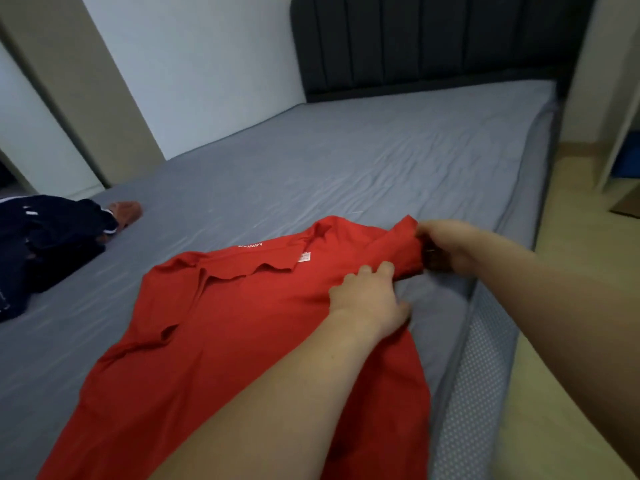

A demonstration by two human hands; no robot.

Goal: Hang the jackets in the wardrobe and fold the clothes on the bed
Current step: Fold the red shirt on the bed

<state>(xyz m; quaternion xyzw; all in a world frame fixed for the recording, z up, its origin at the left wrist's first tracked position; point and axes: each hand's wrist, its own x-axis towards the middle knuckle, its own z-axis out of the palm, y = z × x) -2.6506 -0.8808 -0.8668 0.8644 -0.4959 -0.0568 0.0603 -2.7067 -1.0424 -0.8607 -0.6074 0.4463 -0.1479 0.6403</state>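
Note:
A red polo shirt (242, 341) lies spread on the grey bed sheet (346, 161), collar toward the headboard, with small white lettering near the collar. My right hand (450, 245) pinches the end of the shirt's right sleeve near the bed's right edge. Just below that sleeve, my left hand (370, 303) rests on the shirt's shoulder, fingers bent and pressing the cloth down. A dark navy jacket (45, 247) with white trim lies crumpled at the far left of the bed.
A brown-orange cloth item (126, 211) sits beside the navy jacket. The dark padded headboard (433, 43) stands at the back. Wooden floor (571, 271) runs along the bed's right side, with a white furniture panel (620, 133) at far right. A beige door frame (79, 88) stands left.

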